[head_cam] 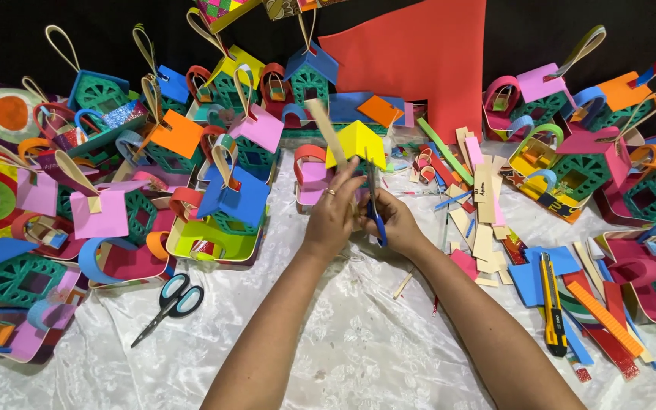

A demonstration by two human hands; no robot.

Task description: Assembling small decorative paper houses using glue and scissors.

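Observation:
My left hand point(333, 216) holds up a small foam house with a yellow roof point(358, 141) and a tan strip point(326, 127) rising from it. My right hand point(395, 220) is closed on a thin tool with a blue handle point(378, 219), its tip pointing up under the yellow roof. Both hands meet at the middle of the white cloth point(358, 342). A ring shows on a finger of my left hand.
Many coloured foam houses with loop handles crowd the left point(229, 201) and right point(578, 171). Scissors point(168, 306) lie at lower left. A yellow utility knife point(552, 304) and loose foam strips point(484, 220) lie at right. A red foam sheet point(427, 61) stands behind.

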